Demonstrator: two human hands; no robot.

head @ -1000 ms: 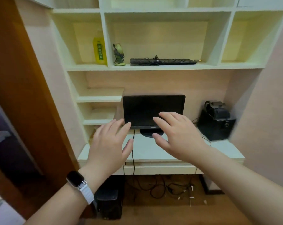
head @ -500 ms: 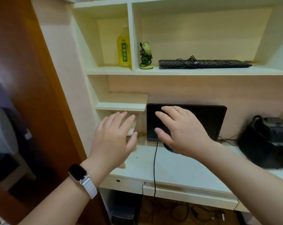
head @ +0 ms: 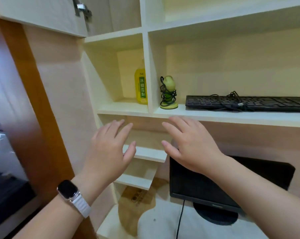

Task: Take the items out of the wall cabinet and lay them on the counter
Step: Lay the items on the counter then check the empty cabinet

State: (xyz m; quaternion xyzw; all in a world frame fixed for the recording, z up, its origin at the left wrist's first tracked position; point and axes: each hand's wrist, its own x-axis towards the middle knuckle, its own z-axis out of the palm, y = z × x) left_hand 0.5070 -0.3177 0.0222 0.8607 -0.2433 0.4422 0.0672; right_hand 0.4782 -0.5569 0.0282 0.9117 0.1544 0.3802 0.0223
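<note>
Both hands are empty, fingers spread: left hand (head: 109,152), right hand (head: 188,145). Above them the yellow bottle (head: 141,87) stands upright; up-right, the keyboard (head: 247,104) lies flat, long axis left-right.

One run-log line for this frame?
phase: reach | left hand: open | right hand: open | bottle, keyboard: on shelf
</note>
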